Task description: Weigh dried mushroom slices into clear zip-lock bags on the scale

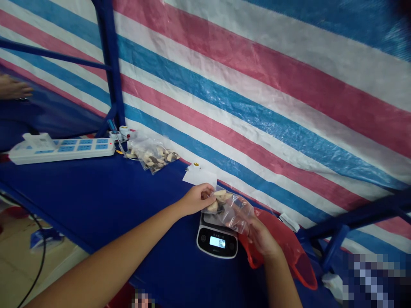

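A clear plastic bag [236,207] with pale, flat pieces [221,196] at its left end is stretched between my hands. My left hand [196,199] has its fingers closed on the bag's left end, beside the pieces. At the other end my right hand [260,236] grips the plastic, and some of its fingers show through the film. Just beneath the bag is a small digital scale [216,243], its lit display reading 0.0. The bag covers most of the weighing plate, so I cannot tell whether it touches it.
A red plastic bag [285,246] lies right of the scale. Farther left are filled clear bags [154,155] and a white power strip [85,147]. White paper [199,176] lies behind my left hand. Striped sheeting [224,98] backs the blue table [80,192]. Another person's hand [14,87] shows far left.
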{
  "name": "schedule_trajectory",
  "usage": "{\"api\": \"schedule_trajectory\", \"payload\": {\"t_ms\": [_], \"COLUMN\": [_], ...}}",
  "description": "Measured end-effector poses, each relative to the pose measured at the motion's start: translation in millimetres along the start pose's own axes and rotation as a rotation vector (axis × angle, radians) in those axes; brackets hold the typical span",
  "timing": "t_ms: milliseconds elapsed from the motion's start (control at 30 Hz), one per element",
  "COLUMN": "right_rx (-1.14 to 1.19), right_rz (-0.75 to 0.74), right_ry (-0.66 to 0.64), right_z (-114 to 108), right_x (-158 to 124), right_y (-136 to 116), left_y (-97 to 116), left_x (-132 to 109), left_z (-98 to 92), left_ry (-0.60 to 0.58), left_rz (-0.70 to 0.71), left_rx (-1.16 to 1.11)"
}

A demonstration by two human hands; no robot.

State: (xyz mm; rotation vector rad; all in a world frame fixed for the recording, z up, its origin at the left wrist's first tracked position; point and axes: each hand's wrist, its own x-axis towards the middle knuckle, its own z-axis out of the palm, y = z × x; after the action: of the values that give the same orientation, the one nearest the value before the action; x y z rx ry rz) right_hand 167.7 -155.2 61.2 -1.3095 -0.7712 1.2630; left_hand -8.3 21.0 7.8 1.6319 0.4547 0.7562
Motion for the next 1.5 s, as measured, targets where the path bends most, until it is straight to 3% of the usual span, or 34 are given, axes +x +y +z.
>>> {"api": "schedule_trajectory", "payload": {"t_ms": [400, 633, 767, 1000, 1233, 1367, 1500], "right_rx": [0.02, -0.063, -0.177, -0.157, -0.266, -0.271, -0.234], "right_rz": [0.024, 0.01, 0.019, -0.028, -0.11, -0.139, -0.119], "right_ry": [0.001, 0.13, 0.302, 0.399, 0.332, 0.356, 0.442], "right_z": [-4, -14, -28, -44, -33, -27, -34], "right_x": [4, 9, 12, 19, 18, 24, 26], "right_y": [5, 2, 2, 4, 10, 15, 10], "left_y": [1, -14, -17, -17, -17, -20, -26], "left_x": [3, 12, 14, 11, 12, 13, 16], "left_z": [-0.3, -9.2, -9.0, -6.0, -4.2, -5.6, -11.8], "left_ry": [0.109, 0.267, 0.278, 0.248, 0.236, 0.275, 0.347], "left_rz": [-0.026, -0.056, -0.076, -0.066, -0.018, -0.005, 0.006], "left_rx": [0.014, 0.117, 0.108, 0.075, 0.06, 0.095, 0.115]}}
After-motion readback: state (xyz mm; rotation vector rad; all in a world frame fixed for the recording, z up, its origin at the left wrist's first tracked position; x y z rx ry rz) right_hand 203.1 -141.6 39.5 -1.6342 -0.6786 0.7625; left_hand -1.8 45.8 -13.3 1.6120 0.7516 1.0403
